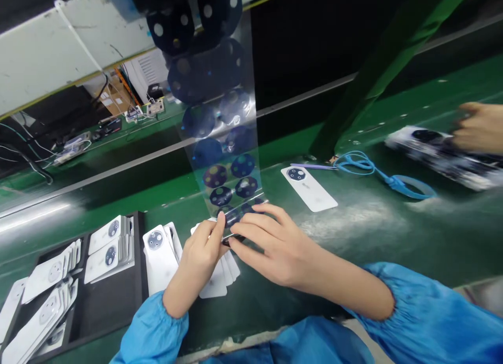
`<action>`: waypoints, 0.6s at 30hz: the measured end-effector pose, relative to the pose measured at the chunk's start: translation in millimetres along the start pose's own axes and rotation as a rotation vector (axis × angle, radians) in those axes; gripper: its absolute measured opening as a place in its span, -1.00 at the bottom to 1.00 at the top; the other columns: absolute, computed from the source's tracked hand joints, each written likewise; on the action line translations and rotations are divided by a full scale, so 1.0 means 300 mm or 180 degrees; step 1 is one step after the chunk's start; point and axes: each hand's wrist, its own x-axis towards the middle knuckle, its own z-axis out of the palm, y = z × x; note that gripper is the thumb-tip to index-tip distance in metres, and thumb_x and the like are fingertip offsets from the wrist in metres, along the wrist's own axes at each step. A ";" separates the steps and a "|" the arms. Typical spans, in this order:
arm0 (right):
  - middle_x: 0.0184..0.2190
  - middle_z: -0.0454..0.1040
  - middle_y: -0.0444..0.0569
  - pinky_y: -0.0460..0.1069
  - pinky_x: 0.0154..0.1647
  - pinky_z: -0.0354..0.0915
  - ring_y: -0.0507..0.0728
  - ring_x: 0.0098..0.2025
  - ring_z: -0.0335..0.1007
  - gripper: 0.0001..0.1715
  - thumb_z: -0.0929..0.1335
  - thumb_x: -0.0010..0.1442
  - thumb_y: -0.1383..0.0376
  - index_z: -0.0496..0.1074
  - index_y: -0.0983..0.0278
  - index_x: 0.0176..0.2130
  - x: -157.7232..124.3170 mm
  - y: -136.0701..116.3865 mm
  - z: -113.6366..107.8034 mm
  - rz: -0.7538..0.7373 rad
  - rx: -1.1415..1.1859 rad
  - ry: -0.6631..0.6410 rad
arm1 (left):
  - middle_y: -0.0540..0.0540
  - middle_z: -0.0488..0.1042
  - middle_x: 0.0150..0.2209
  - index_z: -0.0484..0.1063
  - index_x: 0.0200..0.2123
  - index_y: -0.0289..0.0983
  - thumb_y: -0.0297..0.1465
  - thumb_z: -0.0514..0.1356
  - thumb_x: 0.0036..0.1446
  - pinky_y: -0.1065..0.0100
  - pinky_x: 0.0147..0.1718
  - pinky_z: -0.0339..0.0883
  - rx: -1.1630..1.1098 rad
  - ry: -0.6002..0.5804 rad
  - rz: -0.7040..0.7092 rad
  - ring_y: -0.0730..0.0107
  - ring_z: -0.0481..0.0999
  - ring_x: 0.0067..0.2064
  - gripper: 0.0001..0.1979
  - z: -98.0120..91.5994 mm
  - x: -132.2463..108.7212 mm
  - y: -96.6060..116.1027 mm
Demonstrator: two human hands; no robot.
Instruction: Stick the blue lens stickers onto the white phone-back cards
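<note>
- A long clear plastic film strip, dotted with round dark lens stickers, ran from between the hands up and away, its lower end held above the cards.
- The left hand was half closed, pinching the strip's left edge between thumb and fingertips.
- The right hand was partly closed, its fingers laid across the strip's lower end and its thumb pressed at the near edge.
- A fanned stack of white rectangular cards lay directly beneath both hands, its edges splayed toward the person.
- Just left of the left hand stood the raised rim of a black rectangular tray, holding rows of stacked white cards.
- Right of the right hand, a stretch of green work bench gave open room. Beyond it, near the strip, lay a single white card with a round dark lens print, with a thin purple tool at its top end and a coiled blue wrist strap further right.
- At the far right, well apart, a co-worker's blurred hand hovered by a blurred stack of cards.
</note>
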 end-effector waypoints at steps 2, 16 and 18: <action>-0.19 0.60 0.11 0.20 0.03 0.36 0.24 -0.07 0.43 -0.81 0.34 0.30 0.50 0.58 0.38 -0.24 -0.002 -0.022 -0.014 -0.0074 -0.0051 -0.0013 | -0.17 0.42 -0.21 -0.09 0.45 -0.32 -0.28 0.03 0.46 0.36 -0.33 0.43 0.0057 -0.0020 0.0038 0.26 0.49 -0.23 -0.38 0.011 -0.006 -0.008; -0.35 0.63 -0.13 -0.09 -0.34 0.49 0.06 -0.37 0.57 -0.81 0.49 0.21 0.41 0.62 0.17 -0.17 -0.069 -0.066 -0.007 0.2710 0.2053 0.0040 | -0.57 0.33 0.14 0.08 0.33 -0.61 -0.09 0.17 0.32 -0.06 0.02 0.40 0.0354 -0.0263 -0.0539 -0.24 0.40 0.13 -0.21 0.052 -0.200 0.038; -0.43 0.62 -0.17 -0.08 -0.38 0.49 0.06 -0.42 0.57 -0.75 0.53 0.14 0.32 0.62 0.13 -0.13 -0.069 -0.085 0.048 0.3583 0.2851 -0.0058 | -0.52 0.39 0.09 0.29 0.21 -0.55 -0.29 0.16 0.33 -0.13 0.04 0.35 0.0427 -0.0343 -0.0606 -0.27 0.41 0.11 -0.48 0.052 -0.274 0.076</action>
